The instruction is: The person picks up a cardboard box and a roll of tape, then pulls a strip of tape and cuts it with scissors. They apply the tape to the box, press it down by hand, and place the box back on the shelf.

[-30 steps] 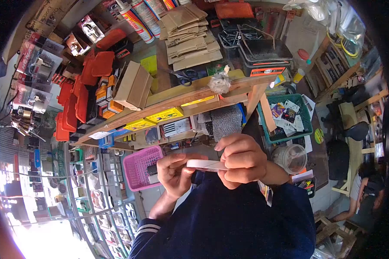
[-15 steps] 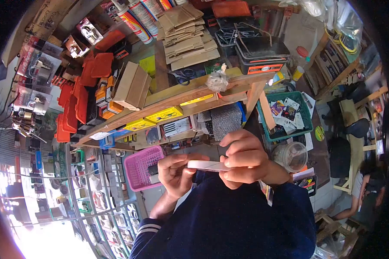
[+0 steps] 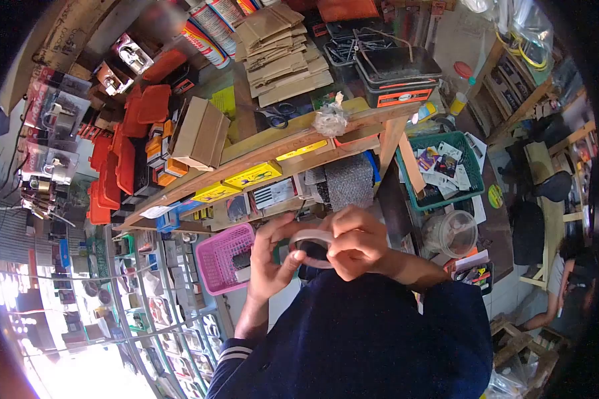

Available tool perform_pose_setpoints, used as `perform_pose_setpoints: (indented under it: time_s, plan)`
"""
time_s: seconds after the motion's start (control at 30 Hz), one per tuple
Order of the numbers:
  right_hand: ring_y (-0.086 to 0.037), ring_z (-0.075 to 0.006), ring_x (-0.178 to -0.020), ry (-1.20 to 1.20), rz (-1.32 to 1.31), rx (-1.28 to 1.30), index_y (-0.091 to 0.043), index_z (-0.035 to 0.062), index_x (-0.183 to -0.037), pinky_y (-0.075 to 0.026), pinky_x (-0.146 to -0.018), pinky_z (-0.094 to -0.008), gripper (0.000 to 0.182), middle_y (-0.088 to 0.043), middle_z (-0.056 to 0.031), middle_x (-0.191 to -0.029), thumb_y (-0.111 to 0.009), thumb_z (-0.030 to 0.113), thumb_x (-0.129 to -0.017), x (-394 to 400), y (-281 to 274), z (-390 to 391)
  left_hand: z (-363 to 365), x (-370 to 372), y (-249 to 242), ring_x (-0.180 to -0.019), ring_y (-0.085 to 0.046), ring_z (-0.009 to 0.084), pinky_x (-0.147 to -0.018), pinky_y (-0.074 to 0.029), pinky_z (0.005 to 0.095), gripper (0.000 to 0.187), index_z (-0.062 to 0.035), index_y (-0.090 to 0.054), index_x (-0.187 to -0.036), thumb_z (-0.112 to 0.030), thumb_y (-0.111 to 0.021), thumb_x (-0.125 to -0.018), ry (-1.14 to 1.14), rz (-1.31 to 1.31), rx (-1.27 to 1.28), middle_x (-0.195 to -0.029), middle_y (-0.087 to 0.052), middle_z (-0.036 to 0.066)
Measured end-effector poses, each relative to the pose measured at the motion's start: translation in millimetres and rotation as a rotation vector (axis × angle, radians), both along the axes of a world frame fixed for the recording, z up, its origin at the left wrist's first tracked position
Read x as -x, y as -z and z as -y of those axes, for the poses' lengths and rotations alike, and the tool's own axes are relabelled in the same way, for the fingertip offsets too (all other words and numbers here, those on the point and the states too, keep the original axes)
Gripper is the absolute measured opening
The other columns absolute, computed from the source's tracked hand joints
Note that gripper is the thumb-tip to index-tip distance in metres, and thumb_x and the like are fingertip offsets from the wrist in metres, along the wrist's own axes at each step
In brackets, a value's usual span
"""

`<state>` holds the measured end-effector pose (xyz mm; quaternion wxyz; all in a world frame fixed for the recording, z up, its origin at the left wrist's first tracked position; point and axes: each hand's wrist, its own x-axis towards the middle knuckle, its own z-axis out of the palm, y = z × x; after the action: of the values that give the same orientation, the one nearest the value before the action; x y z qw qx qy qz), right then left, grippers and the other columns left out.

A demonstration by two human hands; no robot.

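Note:
A roll of pale tape (image 3: 315, 235) is held between my two hands in front of my chest, its round opening turned partly up to view. My left hand (image 3: 271, 258) grips the tape's left side, with the thumb at the inner edge. Fingers of my right hand (image 3: 358, 242) pinch the roll on its right side. A pink basket (image 3: 209, 269) lies just left of my left hand, with dark and pale items in it.
Beyond my hands runs a wooden shelf edge (image 3: 259, 154) with flattened cardboard (image 3: 279, 56), scissors (image 3: 279, 118) and red-lidded cases. At right are a green basket (image 3: 414, 195) of packets, a clear round tub (image 3: 458, 234) and another person's arm (image 3: 547, 311).
The tape roll has tilted from nearly edge-on to showing its opening. My right hand has moved slightly left and its fingers have closed in on the roll.

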<state>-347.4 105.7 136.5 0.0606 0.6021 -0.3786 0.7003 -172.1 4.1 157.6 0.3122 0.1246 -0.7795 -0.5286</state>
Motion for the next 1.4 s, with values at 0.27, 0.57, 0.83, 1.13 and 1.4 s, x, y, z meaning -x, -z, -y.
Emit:
perform_pose_setpoints:
  time_s: [0.27,0.57,0.83,1.13,1.4]
  plan:
    - [-0.066,-0.0257,-0.083,-0.010,0.193,-0.304,-0.064,0.0051,-0.098,-0.054,-0.076,-0.0366,0.019,-0.063,-0.0108,-0.097,-0.071,0.001,-0.081,-19.7,22.3,-14.2,-4.1,4.2,22.7,-0.064,-0.058,0.0077,-0.055,-0.048,0.0240,0.020,0.0009,-0.064,-0.116,0.001,-0.061,-0.097,0.002,0.219,-0.142,-0.084,-0.069,0.006]
    - [-0.069,-0.0191,-0.104,-0.380,0.485,-0.582,-0.062,0.0013,-0.130,-0.055,-0.093,-0.0339,0.041,-0.071,-0.0141,-0.116,-0.073,0.005,-0.091,2.7,59.9,-37.4,-8.3,7.3,40.4,-0.065,-0.055,0.0051,-0.055,-0.044,0.0225,0.014,0.0001,-0.061,-0.114,-0.007,-0.057,-0.102,0.029,0.290,-0.387,-0.076,-0.064,0.003]
    - [-0.070,-0.0194,-0.101,-0.517,0.763,-0.596,-0.058,-0.0002,-0.134,-0.054,-0.092,-0.0348,0.049,-0.073,-0.0151,-0.107,-0.076,0.009,-0.089,6.0,70.8,-34.2,-10.7,9.3,47.6,-0.059,-0.054,0.0051,-0.051,-0.042,0.0228,0.016,-0.0008,-0.061,-0.113,-0.013,-0.056,-0.104,0.038,0.383,-0.451,-0.071,-0.062,0.001]
    - [-0.069,-0.0225,-0.089,-0.186,0.439,-0.707,-0.062,0.0007,-0.105,-0.052,-0.082,-0.0330,0.013,-0.069,-0.0123,-0.095,-0.067,0.003,-0.094,-0.2,78.7,-40.8,-34.4,12.1,77.1,-0.063,-0.055,0.0071,-0.056,-0.044,0.0236,0.025,-0.0010,-0.057,-0.114,-0.024,-0.053,-0.107,0.019,0.327,-0.645,-0.076,-0.061,0.003]
    - [-0.062,-0.0318,-0.088,-0.077,0.196,-0.844,-0.052,0.0033,-0.106,-0.050,-0.079,-0.0361,0.018,-0.059,-0.0141,-0.098,-0.059,-0.005,-0.092,-8.6,88.9,-50.1,-36.8,10.4,95.3,-0.097,-0.064,0.0184,-0.085,-0.050,0.0331,0.026,-0.0003,-0.055,-0.118,-0.021,-0.060,-0.102,0.005,0.376,-0.229,-0.106,-0.065,0.010]
